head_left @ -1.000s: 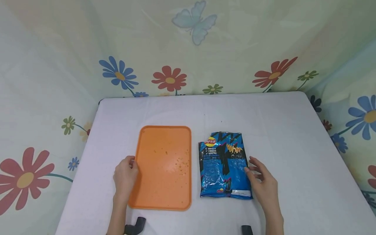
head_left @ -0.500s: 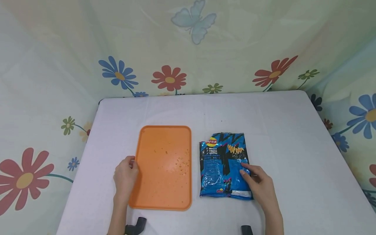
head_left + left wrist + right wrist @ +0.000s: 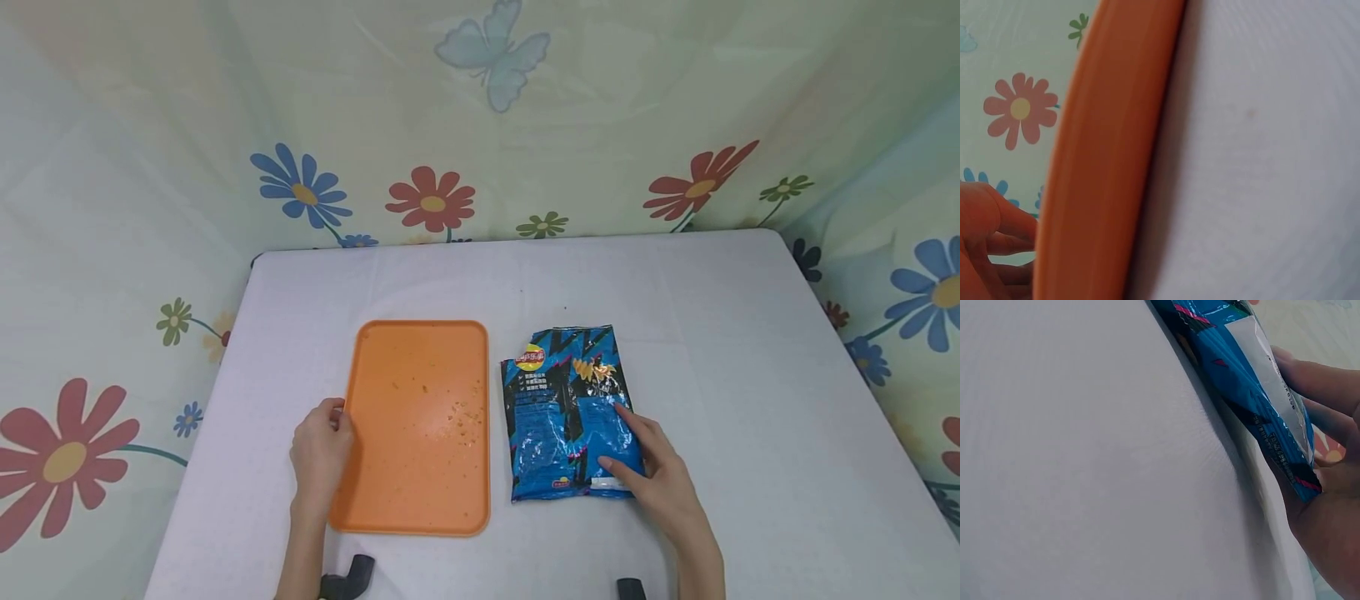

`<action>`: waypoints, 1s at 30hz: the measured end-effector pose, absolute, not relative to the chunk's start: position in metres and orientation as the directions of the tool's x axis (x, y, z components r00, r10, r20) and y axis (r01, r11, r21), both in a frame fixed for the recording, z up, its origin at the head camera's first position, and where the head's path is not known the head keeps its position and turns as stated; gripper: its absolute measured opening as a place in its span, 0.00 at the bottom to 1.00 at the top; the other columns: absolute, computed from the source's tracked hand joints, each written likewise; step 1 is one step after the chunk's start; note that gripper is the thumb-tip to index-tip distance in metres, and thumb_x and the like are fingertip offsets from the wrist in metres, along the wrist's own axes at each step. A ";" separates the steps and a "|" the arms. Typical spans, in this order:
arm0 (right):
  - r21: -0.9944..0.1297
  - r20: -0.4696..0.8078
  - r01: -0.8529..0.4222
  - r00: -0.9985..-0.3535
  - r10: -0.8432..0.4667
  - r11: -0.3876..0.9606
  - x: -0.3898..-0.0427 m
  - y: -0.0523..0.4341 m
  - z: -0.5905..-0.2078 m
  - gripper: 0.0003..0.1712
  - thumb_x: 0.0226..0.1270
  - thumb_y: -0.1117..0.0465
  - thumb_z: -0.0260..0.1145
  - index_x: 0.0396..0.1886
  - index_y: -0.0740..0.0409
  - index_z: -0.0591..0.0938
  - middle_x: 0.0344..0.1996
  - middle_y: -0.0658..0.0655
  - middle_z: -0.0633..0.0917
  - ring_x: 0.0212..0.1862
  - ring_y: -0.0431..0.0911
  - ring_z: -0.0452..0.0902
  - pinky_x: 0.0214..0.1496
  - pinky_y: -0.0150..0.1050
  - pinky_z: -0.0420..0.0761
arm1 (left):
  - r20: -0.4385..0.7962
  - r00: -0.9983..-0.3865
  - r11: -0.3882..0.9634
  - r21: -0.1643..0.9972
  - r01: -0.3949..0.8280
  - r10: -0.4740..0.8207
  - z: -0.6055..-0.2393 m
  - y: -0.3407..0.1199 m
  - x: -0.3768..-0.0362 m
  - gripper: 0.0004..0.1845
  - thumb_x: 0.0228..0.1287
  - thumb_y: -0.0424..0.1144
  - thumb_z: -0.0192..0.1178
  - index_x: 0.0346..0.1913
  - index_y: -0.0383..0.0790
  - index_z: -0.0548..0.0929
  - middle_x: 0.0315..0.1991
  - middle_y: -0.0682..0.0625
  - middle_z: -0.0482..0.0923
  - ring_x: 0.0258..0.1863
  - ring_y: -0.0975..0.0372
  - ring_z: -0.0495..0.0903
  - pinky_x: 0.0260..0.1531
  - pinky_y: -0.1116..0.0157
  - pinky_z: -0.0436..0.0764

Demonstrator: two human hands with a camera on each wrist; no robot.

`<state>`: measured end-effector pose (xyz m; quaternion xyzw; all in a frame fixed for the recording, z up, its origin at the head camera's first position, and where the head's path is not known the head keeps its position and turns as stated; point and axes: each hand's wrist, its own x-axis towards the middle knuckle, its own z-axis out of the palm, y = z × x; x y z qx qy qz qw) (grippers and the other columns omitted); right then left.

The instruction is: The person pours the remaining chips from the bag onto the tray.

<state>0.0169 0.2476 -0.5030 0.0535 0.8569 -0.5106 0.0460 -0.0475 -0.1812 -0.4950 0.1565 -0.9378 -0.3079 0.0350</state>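
An orange tray (image 3: 412, 467) lies flat on the white table, with a few crumbs (image 3: 461, 417) on it. My left hand (image 3: 333, 417) holds the tray's left rim (image 3: 1104, 156), fingers (image 3: 988, 231) curled over the edge. To the tray's right is a blue chip bag (image 3: 558, 408). My right hand (image 3: 618, 442) grips its lower right edge, thumb on top and fingers (image 3: 1316, 381) underneath. In the right wrist view that side of the bag (image 3: 1241, 369) is raised off the table (image 3: 1085, 456).
The table (image 3: 712, 333) is covered in white cloth and closed in by a floral curtain (image 3: 480, 125) at the back and both sides. Two small dark objects (image 3: 352, 575) (image 3: 630, 587) sit at the front edge.
My right hand slid left onto the bag and took hold of its right edge. The bag shifted slightly away and leftward, its right side lifting. The left hand and tray stayed put.
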 end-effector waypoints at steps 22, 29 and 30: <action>-0.815 -0.081 0.122 -0.992 0.097 0.567 0.015 0.242 -0.491 0.25 0.73 0.58 0.68 0.69 0.52 0.80 0.69 0.65 0.75 0.70 0.65 0.70 0.53 0.10 0.62 | -0.038 -0.945 0.753 0.595 -0.282 -0.324 -0.495 -0.183 -0.045 0.13 0.71 0.31 0.56 0.53 0.30 0.85 0.37 0.38 0.86 0.32 0.51 0.84 0.27 0.57 0.78; -0.784 0.102 -0.040 -0.993 0.065 0.620 0.010 0.243 -0.476 0.25 0.69 0.66 0.70 0.65 0.54 0.83 0.60 0.62 0.81 0.49 0.38 0.75 0.38 0.17 0.72 | -0.047 -0.954 0.756 0.599 -0.265 -0.298 -0.496 -0.184 -0.047 0.13 0.71 0.30 0.57 0.53 0.29 0.84 0.38 0.37 0.87 0.35 0.50 0.85 0.30 0.54 0.80; -0.779 0.132 -0.070 -0.990 0.054 0.623 0.009 0.243 -0.474 0.25 0.68 0.68 0.71 0.64 0.55 0.83 0.59 0.61 0.82 0.45 0.35 0.73 0.34 0.20 0.72 | -0.049 -0.954 0.755 0.599 -0.265 -0.295 -0.496 -0.184 -0.047 0.13 0.71 0.30 0.57 0.53 0.29 0.84 0.39 0.37 0.87 0.35 0.49 0.85 0.30 0.54 0.80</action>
